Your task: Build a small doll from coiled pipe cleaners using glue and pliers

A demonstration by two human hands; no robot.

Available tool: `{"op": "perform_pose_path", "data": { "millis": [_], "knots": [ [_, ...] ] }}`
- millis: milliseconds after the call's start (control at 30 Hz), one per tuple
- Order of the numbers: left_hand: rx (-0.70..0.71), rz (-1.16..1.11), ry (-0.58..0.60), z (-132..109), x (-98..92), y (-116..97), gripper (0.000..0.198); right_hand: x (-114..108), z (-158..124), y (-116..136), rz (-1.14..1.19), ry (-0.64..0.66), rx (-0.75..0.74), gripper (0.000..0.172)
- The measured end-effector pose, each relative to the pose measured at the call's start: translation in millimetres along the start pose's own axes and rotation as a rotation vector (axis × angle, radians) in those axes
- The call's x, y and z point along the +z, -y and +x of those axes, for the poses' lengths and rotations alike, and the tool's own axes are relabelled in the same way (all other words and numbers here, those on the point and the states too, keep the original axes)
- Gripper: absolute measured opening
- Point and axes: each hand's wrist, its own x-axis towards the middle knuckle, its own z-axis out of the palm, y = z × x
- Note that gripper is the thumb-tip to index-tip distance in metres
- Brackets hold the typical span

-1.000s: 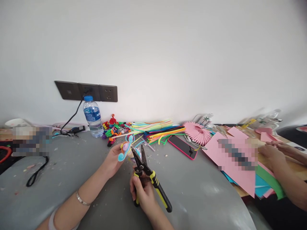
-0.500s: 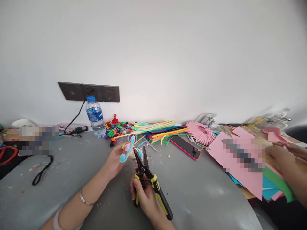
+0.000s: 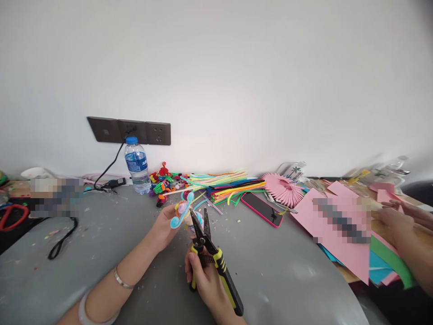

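In my left hand [image 3: 166, 228] is a small pipe-cleaner figure [image 3: 184, 210], with pale blue curled ends, an orange and lilac part and white below. My fingers close round its left side. My right hand [image 3: 207, 275] grips black and yellow wire cutters [image 3: 221, 266] by the handles. Their jaws are apart and point up beside the figure's right side; whether a blade touches it I cannot tell. Behind lie a bundle of coloured pipe cleaners [image 3: 230, 185] and a heap of small pipe-cleaner pieces [image 3: 165, 183].
A water bottle [image 3: 137, 167] stands by the wall near a socket panel [image 3: 130, 131]. A phone [image 3: 262, 210] lies right of centre, near a pleated pink paper ring [image 3: 282, 188]. At the right, another person's hands [image 3: 399, 221] are over pink paper sheets [image 3: 345, 253]. Red-handled scissors [image 3: 13, 217] lie far left.
The view has shifted slightly. The figure in my left hand has moved a little to the right and tilted. The cutters' jaws stay apart, with the grip unchanged.
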Motion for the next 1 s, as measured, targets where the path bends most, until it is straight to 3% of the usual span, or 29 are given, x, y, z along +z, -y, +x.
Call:
{"op": "perform_pose_path", "data": {
  "millis": [367, 1000],
  "knots": [
    [-0.013, 0.041, -0.048, 1.4, -10.2, 1.6, 0.037, 1.7, 0.8, -5.1, 0.005, 0.006, -0.051, 0.048],
    [0.051, 0.159, -0.042, 0.5, -4.9, -5.2, 0.036, 4.7, -0.7, -10.6, 0.076, -0.015, -0.033, 0.042]
  ]
}}
